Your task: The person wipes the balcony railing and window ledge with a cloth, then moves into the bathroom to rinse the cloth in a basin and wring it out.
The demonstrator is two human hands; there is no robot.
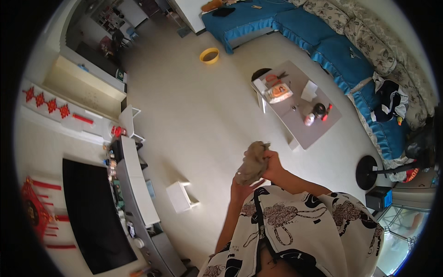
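A crumpled grey-brown cloth [253,162] is bunched between my hands in front of my chest. My right hand [274,163] grips its upper right side. Below it, my left hand [240,188] holds the lower end, with part of its fingers hidden by the cloth. Farther off on the floor stands a yellow basin [210,62] that holds dark, murky-looking water.
A coffee table [304,135] bears red-handled scissors [273,78], a wipes packet [279,92], papers [309,90] and small containers. A white stool [178,196] stands on the floor near a TV cabinet [138,187]. A blue-covered sofa [334,52] and a round black stand base [367,172] lie rightward.
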